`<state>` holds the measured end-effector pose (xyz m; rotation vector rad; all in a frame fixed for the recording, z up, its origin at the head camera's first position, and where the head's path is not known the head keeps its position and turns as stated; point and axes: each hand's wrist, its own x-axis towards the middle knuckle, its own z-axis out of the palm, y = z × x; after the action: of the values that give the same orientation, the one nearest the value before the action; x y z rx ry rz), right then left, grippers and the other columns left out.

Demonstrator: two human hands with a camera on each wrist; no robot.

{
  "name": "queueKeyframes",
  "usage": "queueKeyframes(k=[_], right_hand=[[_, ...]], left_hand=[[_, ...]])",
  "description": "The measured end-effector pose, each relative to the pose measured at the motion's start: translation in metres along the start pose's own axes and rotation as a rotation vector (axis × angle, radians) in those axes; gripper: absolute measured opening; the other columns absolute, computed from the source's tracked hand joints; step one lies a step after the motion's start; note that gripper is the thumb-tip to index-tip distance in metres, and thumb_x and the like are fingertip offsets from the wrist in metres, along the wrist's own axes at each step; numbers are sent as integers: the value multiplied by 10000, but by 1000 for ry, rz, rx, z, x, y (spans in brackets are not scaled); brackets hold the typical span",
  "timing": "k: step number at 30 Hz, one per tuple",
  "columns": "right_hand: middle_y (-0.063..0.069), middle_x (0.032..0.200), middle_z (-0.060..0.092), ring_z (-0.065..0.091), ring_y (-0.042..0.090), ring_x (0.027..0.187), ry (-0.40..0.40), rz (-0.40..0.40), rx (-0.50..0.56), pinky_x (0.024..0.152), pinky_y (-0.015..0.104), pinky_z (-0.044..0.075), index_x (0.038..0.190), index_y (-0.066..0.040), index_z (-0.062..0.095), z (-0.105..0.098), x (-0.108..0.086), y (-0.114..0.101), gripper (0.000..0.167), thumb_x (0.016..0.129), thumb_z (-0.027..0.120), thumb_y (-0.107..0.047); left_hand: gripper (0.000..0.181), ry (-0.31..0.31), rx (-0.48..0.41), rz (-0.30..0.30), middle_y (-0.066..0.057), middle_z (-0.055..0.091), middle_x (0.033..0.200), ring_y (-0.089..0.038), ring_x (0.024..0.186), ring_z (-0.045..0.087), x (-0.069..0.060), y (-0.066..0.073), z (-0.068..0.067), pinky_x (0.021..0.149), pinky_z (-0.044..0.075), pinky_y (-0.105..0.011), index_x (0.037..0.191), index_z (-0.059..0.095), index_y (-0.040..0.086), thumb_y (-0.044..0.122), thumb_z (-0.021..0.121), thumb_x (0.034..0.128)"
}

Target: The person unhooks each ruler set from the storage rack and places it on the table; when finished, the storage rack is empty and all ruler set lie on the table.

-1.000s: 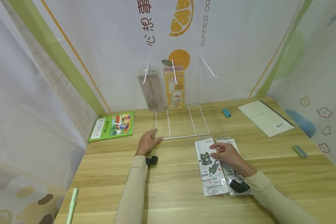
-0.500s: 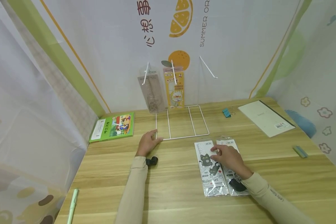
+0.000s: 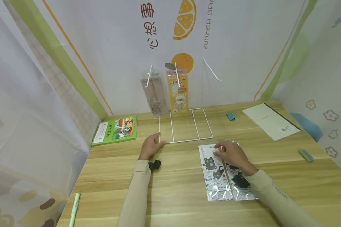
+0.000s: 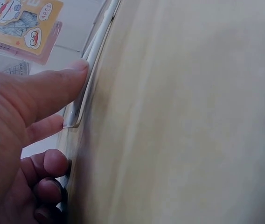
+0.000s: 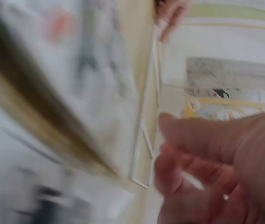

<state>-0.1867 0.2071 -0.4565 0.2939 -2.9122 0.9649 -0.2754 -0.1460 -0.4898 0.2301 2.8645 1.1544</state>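
My left hand (image 3: 150,146) pinches the near left corner of a white wire display rack (image 3: 187,140). In the left wrist view its thumb (image 4: 60,86) presses on the front wire, with a finger at the corner. My right hand (image 3: 231,154) hovers over two clear-wrapped ruler sets with cat drawings, its thumb and forefinger apart and nothing between them. The left ruler set (image 3: 214,170) lies mostly in sight; the right ruler set (image 3: 245,194) is largely covered by the hand. A grey-backed pack (image 3: 156,97) and a yellow duck pack (image 3: 182,77) hang on two hooks of the rack.
The rack's right hook (image 3: 212,70) carries nothing. A green book (image 3: 119,129) lies at the left and a pale green pen (image 3: 74,208) at the front left. Toward the right are a blue binder clip (image 3: 230,116), a pale notebook (image 3: 270,121) and a small greenish block (image 3: 305,155).
My right hand has shifted slightly away from me, now covering part of the left ruler set's top label. The left hand stays on the rack corner. The head view has tilted a little.
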Motion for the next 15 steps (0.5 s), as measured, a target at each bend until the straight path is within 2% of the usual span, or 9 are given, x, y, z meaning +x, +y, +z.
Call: queueKeyframes(k=[7,12,15], right_hand=[[74,841,691,596,169,713,35,-164,141,638,308,490,1132,5,710,-18,55,-8,270,951,707,-196],[187,1027,719,668,318,903,86,-212,213,765,422,546,1185,25,684,-26,97,-24,281,967,678,-153],[221,1137,688,652,370,1013,97,-237,262,824,486,544,1229,30,653,-29,120,-33,298,975,659,-126]], left_hand=[[616,0,-5,3,-244,590,1360,-417,1292,527,1,1,0,1107,397,-552,1442,530,33,333,718,938],[612,2,0,-5,-211,651,1185,-363,1135,593,1,0,1,1060,445,-531,1438,538,40,336,723,935],[603,-2,-6,-8,-216,649,1206,-371,1148,592,0,1,1,1060,444,-537,1435,539,38,326,720,937]])
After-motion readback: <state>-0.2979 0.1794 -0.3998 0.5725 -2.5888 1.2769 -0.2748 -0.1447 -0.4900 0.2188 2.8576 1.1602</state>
